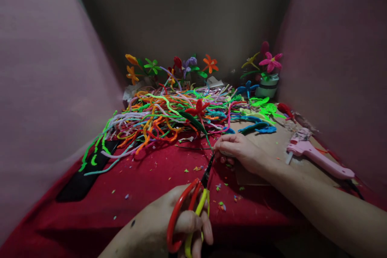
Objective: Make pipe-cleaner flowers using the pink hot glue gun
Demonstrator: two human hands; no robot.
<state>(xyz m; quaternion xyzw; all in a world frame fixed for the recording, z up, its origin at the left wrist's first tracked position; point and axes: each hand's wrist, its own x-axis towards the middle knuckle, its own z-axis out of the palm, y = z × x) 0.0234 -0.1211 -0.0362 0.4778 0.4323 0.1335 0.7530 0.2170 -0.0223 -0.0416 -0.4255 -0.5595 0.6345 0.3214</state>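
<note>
My left hand (pixel 184 219) grips scissors (pixel 206 175) with red and yellow handles, my fingers through the loops. Their dark blades point up and away, and the tips are beside my right fingertips. My right hand (pixel 237 149) pinches the lower stem of a red pipe-cleaner flower (pixel 198 109) that has a dark green leaf (pixel 192 122). The flower leans up and left over the pile. A thin dark wire (pixel 192 148) runs left from near the pinch. Whether the blades touch the stem I cannot tell.
Loose coloured pipe cleaners (pixel 157 113) are heaped across the red cloth (pixel 145 193). A pink hot glue gun (pixel 320 159) lies on cardboard (pixel 276 149) at right, near blue and green petals. A black flat piece (pixel 81 185) is at left. Finished flowers and a pot (pixel 266 86) stand behind.
</note>
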